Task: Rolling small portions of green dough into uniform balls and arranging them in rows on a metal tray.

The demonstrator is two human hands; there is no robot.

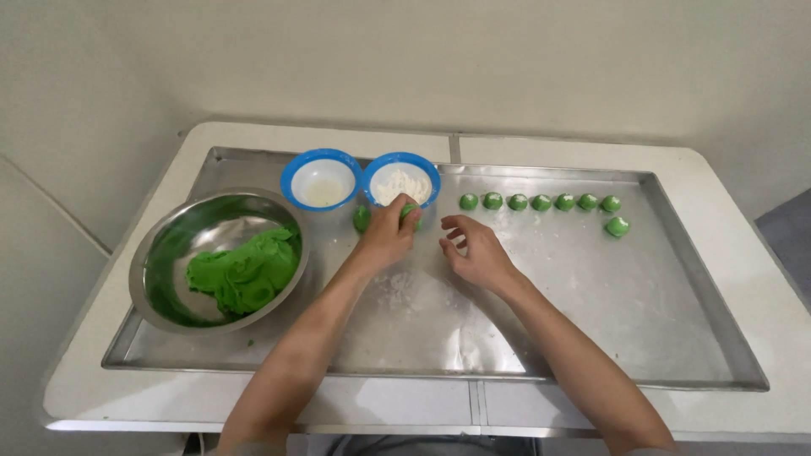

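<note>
A long steel tray (pixel 676 338) carries everything: at its left end a steel bowl (pixel 160 253) of green dough (pixel 245 274), at the far edge two blue-rimmed bowls. The left hand (pixel 387 236) curls around a green dough ball (pixel 410 211) just below the flour bowl (pixel 401 179). The right hand (pixel 475 252) hovers beside it, fingers loosely spread, empty, slightly nearer the tray's front edge.
</note>
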